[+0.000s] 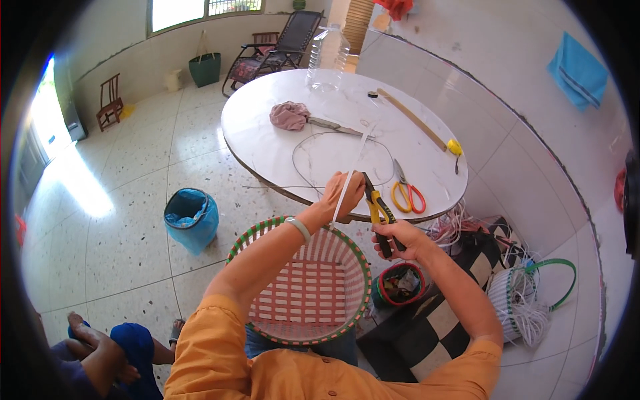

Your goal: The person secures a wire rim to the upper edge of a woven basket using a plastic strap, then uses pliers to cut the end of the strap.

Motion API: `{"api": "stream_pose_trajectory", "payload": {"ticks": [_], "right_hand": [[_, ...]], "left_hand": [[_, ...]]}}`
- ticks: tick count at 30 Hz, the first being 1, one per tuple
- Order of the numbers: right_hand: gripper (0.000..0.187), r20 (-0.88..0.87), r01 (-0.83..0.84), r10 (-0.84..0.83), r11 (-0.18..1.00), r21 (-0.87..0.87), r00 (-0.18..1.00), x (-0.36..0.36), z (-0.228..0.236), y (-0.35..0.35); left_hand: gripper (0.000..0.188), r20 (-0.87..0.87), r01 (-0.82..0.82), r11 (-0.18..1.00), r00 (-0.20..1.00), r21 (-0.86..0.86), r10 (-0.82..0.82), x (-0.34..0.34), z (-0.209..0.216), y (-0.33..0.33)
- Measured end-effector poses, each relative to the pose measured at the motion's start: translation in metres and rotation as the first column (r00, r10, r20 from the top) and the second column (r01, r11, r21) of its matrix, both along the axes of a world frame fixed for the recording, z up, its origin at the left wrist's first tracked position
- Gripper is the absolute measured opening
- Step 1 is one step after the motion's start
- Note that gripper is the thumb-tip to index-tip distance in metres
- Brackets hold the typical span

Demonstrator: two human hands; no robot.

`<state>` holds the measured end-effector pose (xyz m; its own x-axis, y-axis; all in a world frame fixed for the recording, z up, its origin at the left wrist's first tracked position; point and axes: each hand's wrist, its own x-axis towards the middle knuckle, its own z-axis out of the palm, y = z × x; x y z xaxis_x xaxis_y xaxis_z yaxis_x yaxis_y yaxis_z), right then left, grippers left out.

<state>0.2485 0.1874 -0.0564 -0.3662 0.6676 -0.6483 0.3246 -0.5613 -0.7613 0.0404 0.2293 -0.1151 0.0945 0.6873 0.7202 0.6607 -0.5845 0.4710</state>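
Note:
My right hand (402, 240) is closed round the handles of black-and-yellow pliers (377, 203). The jaws of the pliers reach up beside the fingers of my left hand (343, 195) at the table's near edge. The left fingers are closed where a thin wire (294, 160) runs into them; its large loop lies on the table. A white plastic strip (358, 160) stretches from the tabletop across the left hand toward the basket. Below my forearms a red-and-white woven basket (303, 293) with a green-and-red rim rests at my lap. What the jaws grip is hidden.
The oval table (253, 143) holds red-orange scissors (407, 193), a tape measure (454, 147), a wooden ruler (413, 120), a cloth (289, 116) and a clear bottle (328, 60). A blue-lined bin (192, 223) stands left; another person's leg (133, 350) is lower left.

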Motion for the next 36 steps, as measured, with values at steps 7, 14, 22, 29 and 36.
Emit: {"api": "stream_pose_trajectory", "payload": {"ticks": [7,14,22,29,36], "right_hand": [[0.021,0.000,-0.055,0.055,0.998,0.039,0.998,-0.004,-0.012,0.001],[0.014,0.027,0.003,-0.009,0.978,0.208,1.000,-0.005,-0.032,0.006],[0.011,-0.055,-0.007,0.026,0.950,0.312,0.998,-0.028,-0.017,0.004],[0.002,0.072,-0.107,0.087,0.925,0.365,0.994,-0.035,-0.009,0.002],[0.011,0.063,-0.055,0.034,0.933,0.356,0.997,-0.038,-0.007,0.004]], "left_hand": [[0.008,-0.001,0.012,1.000,1.000,-0.021,-0.012,-0.003,0.003,-0.005],[0.027,-0.118,-0.285,0.956,0.949,0.073,0.292,0.010,0.030,-0.037],[0.073,0.634,0.603,0.366,0.772,-0.709,-0.043,0.030,0.033,-0.050],[0.047,0.771,0.612,0.525,0.620,-0.592,0.147,0.045,0.029,-0.050],[0.045,0.775,0.570,0.564,0.590,-0.598,0.226,0.049,0.024,-0.045]]}}
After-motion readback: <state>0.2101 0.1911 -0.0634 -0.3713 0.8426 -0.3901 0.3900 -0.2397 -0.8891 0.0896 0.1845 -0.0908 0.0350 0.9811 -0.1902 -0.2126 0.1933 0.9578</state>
